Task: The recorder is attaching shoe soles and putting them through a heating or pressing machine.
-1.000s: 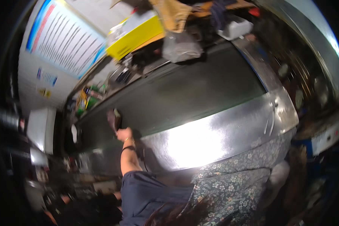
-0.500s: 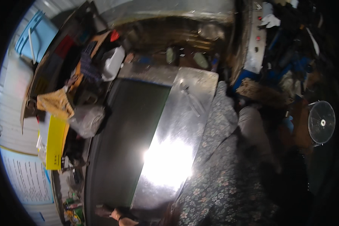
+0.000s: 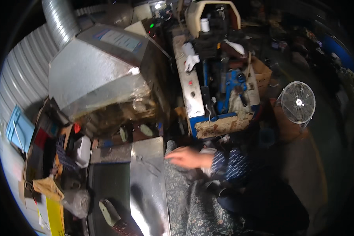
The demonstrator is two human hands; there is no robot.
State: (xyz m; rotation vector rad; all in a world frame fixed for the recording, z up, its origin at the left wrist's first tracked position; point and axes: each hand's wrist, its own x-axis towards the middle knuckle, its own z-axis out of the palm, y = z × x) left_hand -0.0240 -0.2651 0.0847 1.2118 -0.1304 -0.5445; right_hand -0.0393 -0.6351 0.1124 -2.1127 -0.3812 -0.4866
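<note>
My right hand (image 3: pixel 187 157), slightly blurred, reaches leftward with fingers stretched out and nothing visible in it. It hovers over the dark floral cloth (image 3: pixel 200 208), beside the edge of a shiny metal sheet (image 3: pixel 147 192). A plier-like hand tool (image 3: pixel 148 163) lies on that sheet. To the left runs a dark belt (image 3: pixel 110 177), where a shoe (image 3: pixel 109 212) shows its pale green bottom. A dark red speckled surface adjoins the shoe at the lower edge; I cannot tell whether it belongs to it. My left hand is out of view.
A metal hood (image 3: pixel 94 74) covers the belt's far end, with pale green shoe bottoms (image 3: pixel 146 130) beneath it. Left stands a cluttered shelf with a white container (image 3: pixel 82 151) and a plastic bag (image 3: pixel 76 202). A blue machine (image 3: pixel 234 88) and a round fan (image 3: pixel 299 102) are at right.
The view has swung up and right, bringing in the hood and machine. My right hand has appeared over the cloth. The hand at the lower left is gone; a shoe now shows on the belt.
</note>
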